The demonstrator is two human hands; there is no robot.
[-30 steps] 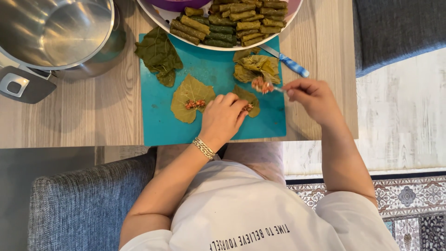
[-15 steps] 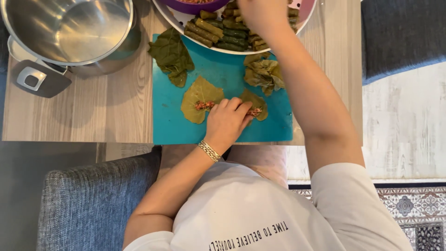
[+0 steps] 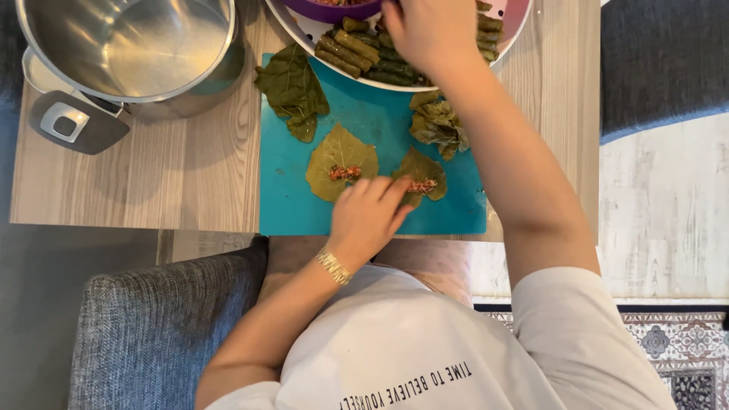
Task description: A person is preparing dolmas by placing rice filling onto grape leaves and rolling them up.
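I see left hand (image 3: 367, 220) flat on board (image 3: 292, 205), fingers apart touching leaf (image 3: 422, 171); right hand (image 3: 425, 30) over plate (image 3: 304, 26), fingers unclear.

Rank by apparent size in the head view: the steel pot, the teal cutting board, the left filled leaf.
1. teal cutting board
2. steel pot, cropped and nearer the camera, so unsure
3. left filled leaf

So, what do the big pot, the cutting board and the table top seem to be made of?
Pot: likely stainless steel, brushed and shiny, with reflections inside. Cutting board: probably plastic, flat matte turquoise, thin edge. Table top: pale wood grain, possibly laminate; cannot tell which.
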